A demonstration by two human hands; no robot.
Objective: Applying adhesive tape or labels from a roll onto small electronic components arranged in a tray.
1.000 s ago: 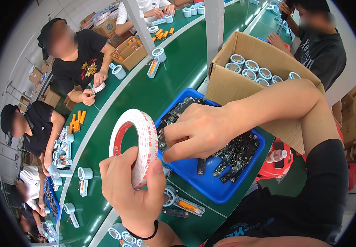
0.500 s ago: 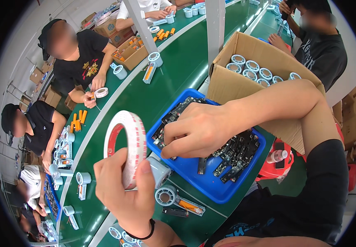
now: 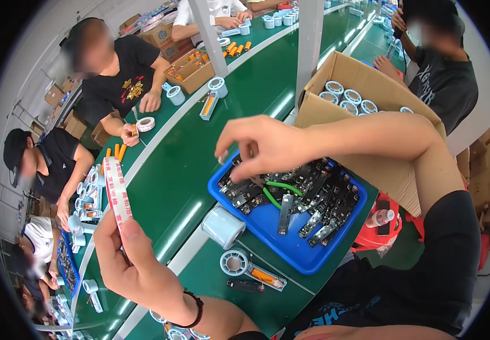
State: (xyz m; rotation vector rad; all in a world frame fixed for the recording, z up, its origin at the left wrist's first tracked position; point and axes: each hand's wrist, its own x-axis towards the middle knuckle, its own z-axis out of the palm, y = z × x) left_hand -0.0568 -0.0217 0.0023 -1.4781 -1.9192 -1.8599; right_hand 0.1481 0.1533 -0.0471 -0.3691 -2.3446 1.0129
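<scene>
My left hand [image 3: 137, 255] grips a roll of white tape with red print [image 3: 119, 190], now seen nearly edge-on. My right hand [image 3: 284, 141] hovers above a blue tray [image 3: 307, 262], index finger and thumb curved and apart; a pale bit at the index fingertip is too small to name. Black circuit boards [image 3: 330, 198] fill much of the tray, with green wires [image 3: 284, 187] among them. Left of the tray lies a light-blue cylindrical housing [image 3: 222, 226]. Nearer me is a light-blue round-headed unit [image 3: 234, 262], its handle open around an orange battery [image 3: 264, 276], with a black board [image 3: 246, 285] beside it.
A cardboard box [image 3: 364, 130] of light-blue round housings stands behind my right forearm. A grey post [image 3: 310, 45] rises beside it. Across the green belt [image 3: 250, 96], several people work with orange batteries and housings. A red stool [image 3: 372, 232] holds a bottle and a phone.
My right hand has lifted up and away from the tray, its fingers spreading and uncovering the green wires. My left hand has moved left and turned the tape roll edge-on.
</scene>
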